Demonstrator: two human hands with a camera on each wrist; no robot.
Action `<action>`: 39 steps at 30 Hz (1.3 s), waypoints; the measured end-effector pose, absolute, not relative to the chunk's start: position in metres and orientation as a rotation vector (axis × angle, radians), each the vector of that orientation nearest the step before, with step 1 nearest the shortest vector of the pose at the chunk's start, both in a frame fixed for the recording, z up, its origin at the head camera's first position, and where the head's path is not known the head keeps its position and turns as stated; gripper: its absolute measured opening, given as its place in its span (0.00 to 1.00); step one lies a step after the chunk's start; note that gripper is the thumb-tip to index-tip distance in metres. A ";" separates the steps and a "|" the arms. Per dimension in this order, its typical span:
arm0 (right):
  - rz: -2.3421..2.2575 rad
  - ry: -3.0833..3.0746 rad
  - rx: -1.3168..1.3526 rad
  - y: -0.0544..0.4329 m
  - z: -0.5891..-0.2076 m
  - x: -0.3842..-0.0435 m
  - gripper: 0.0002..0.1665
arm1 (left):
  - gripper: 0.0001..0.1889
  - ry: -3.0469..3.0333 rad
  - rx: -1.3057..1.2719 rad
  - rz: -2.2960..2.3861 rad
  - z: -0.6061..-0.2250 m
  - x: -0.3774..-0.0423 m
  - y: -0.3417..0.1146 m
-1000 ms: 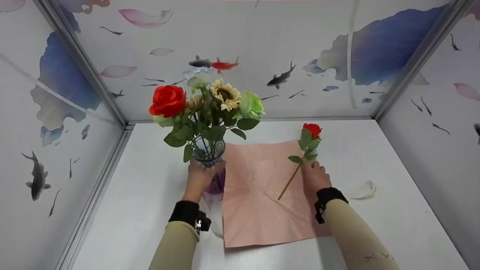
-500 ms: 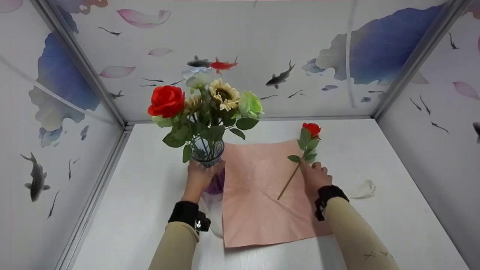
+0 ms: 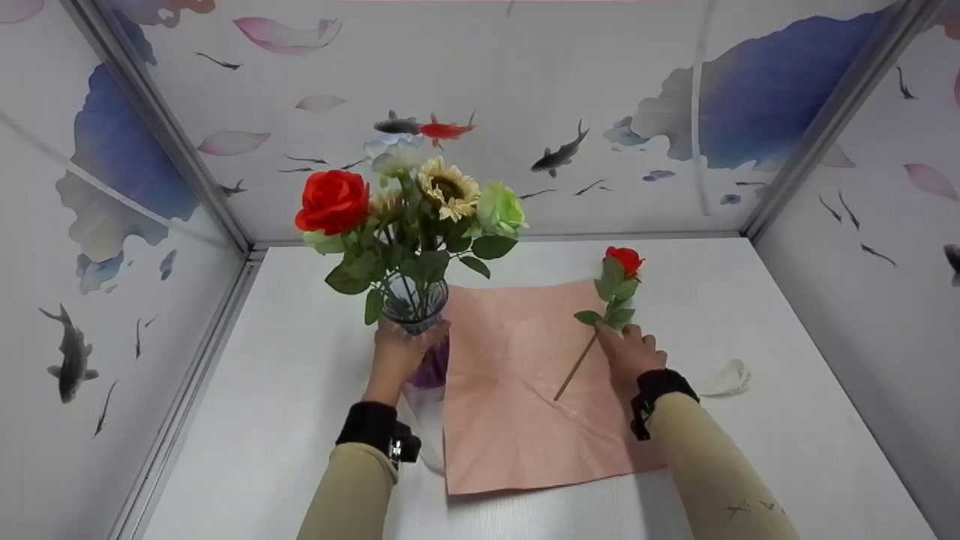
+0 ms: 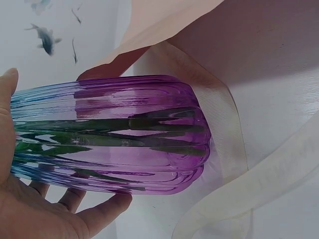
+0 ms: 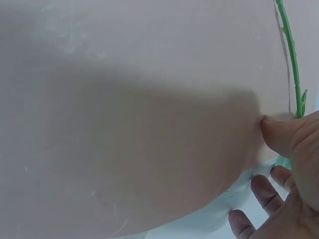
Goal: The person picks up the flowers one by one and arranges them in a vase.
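Observation:
In the head view my left hand (image 3: 400,356) grips a ribbed glass vase (image 4: 134,134), clear blue at the top and purple at the base. It holds a bunch of flowers: a big red rose (image 3: 332,201), a cream sunflower (image 3: 450,187), a green rose (image 3: 501,210) and pale blooms. Their stems show through the glass in the left wrist view. On the right, my right hand (image 3: 632,351) pinches the stem of a single red rose (image 3: 576,366), over a sheet of pink wrapping paper (image 3: 517,427). The right wrist view shows the thumb against the stem, other fingers spread loosely.
A cream ribbon (image 4: 219,124) lies beside the vase base, partly under the paper's left side. A small whitish lace piece (image 3: 729,379) lies on the white table (image 3: 787,450) beyond my right wrist. Printed walls (image 3: 480,67) enclose the table at the back and sides.
My right thumb and fingers have shifted slightly left and down along the rose stem, while the rose stays almost in place. My left hand and the vase have hardly moved.

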State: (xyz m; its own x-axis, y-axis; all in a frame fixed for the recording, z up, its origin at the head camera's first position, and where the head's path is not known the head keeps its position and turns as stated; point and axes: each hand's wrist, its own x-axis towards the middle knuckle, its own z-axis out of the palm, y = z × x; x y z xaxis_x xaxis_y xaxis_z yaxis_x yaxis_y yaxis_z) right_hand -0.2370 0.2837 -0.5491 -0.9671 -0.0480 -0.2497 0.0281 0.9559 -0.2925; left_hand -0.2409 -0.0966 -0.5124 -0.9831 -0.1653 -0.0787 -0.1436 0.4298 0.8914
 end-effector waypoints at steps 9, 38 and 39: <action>-0.415 2.915 0.018 0.298 -0.586 -0.251 0.25 | 0.57 -2.627 0.277 -1.664 -0.514 -0.240 -0.098; -0.532 2.996 -0.022 0.304 -0.593 -0.251 0.08 | 0.54 -2.629 0.229 -1.628 -0.514 -0.242 -0.097; -0.547 3.000 -0.032 0.304 -0.592 -0.251 0.07 | 0.54 -2.629 0.232 -1.633 -0.514 -0.243 -0.097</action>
State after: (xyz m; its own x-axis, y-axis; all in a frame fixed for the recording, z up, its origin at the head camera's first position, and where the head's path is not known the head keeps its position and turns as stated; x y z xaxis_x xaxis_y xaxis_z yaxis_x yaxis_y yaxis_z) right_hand -0.2513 0.3036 -0.5917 -0.9955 -0.0373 -0.0871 -0.0041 0.9356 -0.3531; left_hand -0.2427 -0.0966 -0.5144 -0.9881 -0.1468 -0.0461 -0.1063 0.4353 0.8940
